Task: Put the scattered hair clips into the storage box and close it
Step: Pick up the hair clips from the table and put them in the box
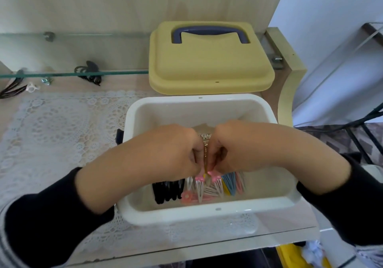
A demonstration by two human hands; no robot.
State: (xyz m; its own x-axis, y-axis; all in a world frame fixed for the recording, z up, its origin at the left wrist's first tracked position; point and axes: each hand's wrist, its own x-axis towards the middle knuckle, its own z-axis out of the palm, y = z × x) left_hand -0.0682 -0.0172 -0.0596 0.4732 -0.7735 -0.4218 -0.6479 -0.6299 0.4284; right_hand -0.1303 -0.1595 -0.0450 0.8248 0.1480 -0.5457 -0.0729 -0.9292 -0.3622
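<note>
Presently, the table, dressed with a white lace mat under glass, is carrying all items inspected. The white storage box is standing open near the middle of the view, at about 3 o'clock from the mat's centre. Its yellow lid is lying off the box, just past the far rim at 12 o'clock, with its blue handle facing the camera.

The left hand is reaching in from 7 o'clock and the right hand from 4 o'clock. They are meeting over the box's middle. Both are curling their fingers and pinching one gold clip between them, and it is hanging upright inside the box opening.

Other clips are lying on the box floor toward 6 o'clock: black clips at 7, pink clips at 6, blue clips at 5.

At 10 o'clock a glass shelf is holding black hair ties. A small white claw-shaped piece is sitting below it at 9 o'clock.
</note>
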